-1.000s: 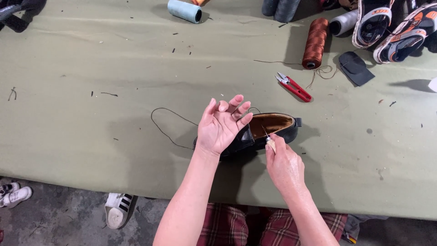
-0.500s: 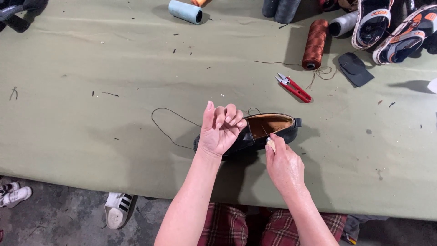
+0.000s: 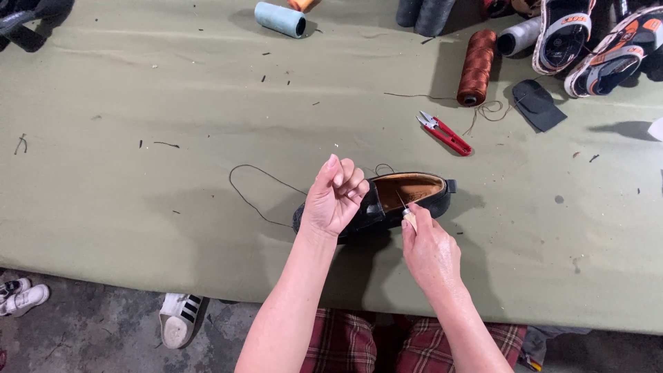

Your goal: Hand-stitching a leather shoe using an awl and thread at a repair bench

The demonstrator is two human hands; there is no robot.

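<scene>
Left grip curled on black shoe, right grip pinching awl; shoe lengthwise left-right, heel right

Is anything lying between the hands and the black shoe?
Nothing visible does. The left hand rests on the black shoe at its toe end, and the right hand holds a small awl-like tool against its near side.

An olive cloth-covered table stands over a grey concrete floor.
</scene>
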